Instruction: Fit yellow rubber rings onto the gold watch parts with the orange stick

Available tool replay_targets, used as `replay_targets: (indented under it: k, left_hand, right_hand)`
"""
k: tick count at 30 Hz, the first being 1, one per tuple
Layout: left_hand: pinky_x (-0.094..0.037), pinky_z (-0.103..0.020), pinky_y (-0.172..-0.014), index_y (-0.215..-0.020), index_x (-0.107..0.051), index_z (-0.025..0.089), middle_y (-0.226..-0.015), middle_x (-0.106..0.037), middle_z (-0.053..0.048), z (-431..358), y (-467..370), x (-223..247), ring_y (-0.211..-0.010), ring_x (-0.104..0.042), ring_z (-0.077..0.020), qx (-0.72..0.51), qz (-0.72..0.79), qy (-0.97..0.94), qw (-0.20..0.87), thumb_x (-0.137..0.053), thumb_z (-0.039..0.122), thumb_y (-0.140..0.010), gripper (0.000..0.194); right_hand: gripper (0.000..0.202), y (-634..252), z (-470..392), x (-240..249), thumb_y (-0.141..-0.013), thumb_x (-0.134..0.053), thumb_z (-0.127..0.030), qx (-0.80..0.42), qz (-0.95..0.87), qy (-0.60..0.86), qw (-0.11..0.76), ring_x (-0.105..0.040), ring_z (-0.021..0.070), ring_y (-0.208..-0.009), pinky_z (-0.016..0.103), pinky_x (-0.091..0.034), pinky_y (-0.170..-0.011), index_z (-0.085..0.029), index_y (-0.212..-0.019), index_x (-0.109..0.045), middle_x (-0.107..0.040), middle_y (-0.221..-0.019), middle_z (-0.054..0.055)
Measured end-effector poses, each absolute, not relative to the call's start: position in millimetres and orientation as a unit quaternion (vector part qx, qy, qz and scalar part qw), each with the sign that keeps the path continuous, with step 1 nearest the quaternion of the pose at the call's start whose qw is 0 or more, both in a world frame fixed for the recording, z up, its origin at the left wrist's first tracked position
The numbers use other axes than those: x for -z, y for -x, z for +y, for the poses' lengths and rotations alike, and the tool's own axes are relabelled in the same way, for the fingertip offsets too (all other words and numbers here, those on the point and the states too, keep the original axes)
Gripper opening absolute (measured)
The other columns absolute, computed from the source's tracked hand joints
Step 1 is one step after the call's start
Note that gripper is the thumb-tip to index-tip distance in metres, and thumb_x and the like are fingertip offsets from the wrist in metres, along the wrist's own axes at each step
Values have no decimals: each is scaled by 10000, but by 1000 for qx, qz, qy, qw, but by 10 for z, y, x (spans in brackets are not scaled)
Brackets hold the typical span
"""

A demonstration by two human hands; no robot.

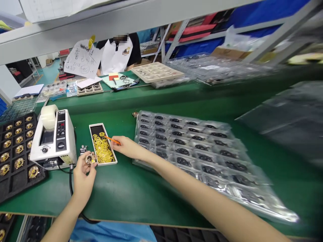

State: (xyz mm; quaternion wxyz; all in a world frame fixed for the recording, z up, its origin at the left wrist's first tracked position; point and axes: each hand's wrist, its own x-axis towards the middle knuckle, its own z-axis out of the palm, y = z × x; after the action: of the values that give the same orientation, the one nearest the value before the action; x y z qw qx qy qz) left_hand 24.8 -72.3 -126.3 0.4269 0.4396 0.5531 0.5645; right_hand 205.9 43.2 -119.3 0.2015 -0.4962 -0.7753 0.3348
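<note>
Between the fingertips of my left hand [85, 169] is a small round gold-and-silver part [90, 159], like a watch case. My right hand [123, 145] pinches a thin orange stick-like tool [112, 140], its tip reaching over a white box [115, 160]. Loose yellow rings [103, 149] fill most of that box, and its dark bottom shows at the far end. A small metal counter-like device [83, 149] sits just behind my left hand.
A white tape dispenser [67, 127] stands left of the box, with a black cable. At far left, a black tray [15, 183] holds several gold round parts. Stacked clear plastic trays [188, 143] with black parts spread to the right. A person [117, 55] is across the bench.
</note>
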Motion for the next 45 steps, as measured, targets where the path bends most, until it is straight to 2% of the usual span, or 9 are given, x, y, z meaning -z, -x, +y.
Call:
replay_targets:
  k: [2, 7, 15, 22, 26, 30, 33, 41, 45]
  left_hand:
    - [-539, -289, -907, -1123, -579, 169, -1110, -704, -114, -732, -237, 1256, -997, -696, -212, -567, 555, -433, 428, -674, 212, -755, 382]
    - [-544, -290, -916, -1130, -588, 184, -1137, -704, -123, -751, -217, 1326, -1015, -699, -229, -573, 540, -430, 441, -690, 276, -769, 386]
    - [-535, -243, -923, -1174, -587, 221, -1237, -665, -105, -739, -152, 1454, -1099, -666, -216, -582, 521, -440, 443, -672, 331, -821, 380]
    - [-535, -303, -931, -1171, -589, 205, -1243, -654, -125, -759, -173, 1402, -1067, -675, -237, -574, 524, -425, 464, -661, 333, -826, 376]
    - [-523, -350, -947, -1138, -597, 179, -1227, -651, -140, -741, -205, 1346, -1012, -684, -235, -587, 521, -409, 464, -668, 320, -795, 378]
    - [-543, -358, -912, -1076, -606, 179, -1162, -670, -116, -687, -217, 1204, -1011, -681, -241, -589, 513, -383, 493, -697, 285, -724, 378]
    - [-545, -384, -927, -1088, -589, 188, -1145, -671, -88, -603, -210, 1050, -1032, -675, -236, -577, 483, -377, 540, -671, 286, -731, 379]
    - [-512, -395, -988, -1111, -562, 210, -1118, -653, -57, -279, -197, 831, -1102, -620, -211, -569, 428, -456, 533, -676, 251, -750, 381]
    - [-497, -393, -1005, -1185, -537, 213, -1234, -618, -92, -294, -185, 901, -1176, -584, -236, -563, 414, -484, 527, -665, 301, -804, 411]
  right_hand:
    - [83, -2153, 541, 1109, -769, -525, -153, -273, -790, 519, 183, -526, 121, -588, 217, -372, -561, -183, -738, -597, -600, -660, -26]
    - [251, -2810, 964, 721, -926, -413, -200, -60, -760, 630, 150, -616, 238, -958, 295, -430, -751, -144, -998, -647, -645, -1073, 143]
    - [267, -3788, 1556, 839, -932, -586, -335, -41, -728, 681, -67, -626, 190, -979, 398, -539, -850, -158, -1131, -609, -627, -1143, 76]
    - [259, -3836, 1612, 1085, -935, -582, -327, -50, -737, 665, -109, -630, 190, -976, 388, -542, -844, -155, -1127, -612, -630, -1138, 81]
    - [208, -3693, 1605, 1008, -918, -602, -286, -46, -740, 670, -47, -643, 190, -923, 386, -534, -825, -127, -1045, -640, -661, -1046, 79]
    - [254, -3197, 1407, 858, -909, -473, -165, -48, -751, 650, 105, -657, 277, -925, 365, -497, -773, -89, -986, -703, -685, -1025, 166]
    - [355, -2669, 1071, 791, -948, -367, -214, -98, -786, 572, 215, -653, 223, -905, 315, -496, -759, -139, -1039, -703, -678, -1067, 117]
    - [210, -1765, 301, 737, -811, -611, -355, -399, -736, 334, 434, -617, 190, -815, 343, -495, -767, -187, -698, -667, -622, -826, 42]
    - [170, -1687, 263, 737, -751, -636, -322, -455, -696, 340, 439, -593, 186, -812, 360, -470, -797, -188, -645, -635, -596, -823, 35]
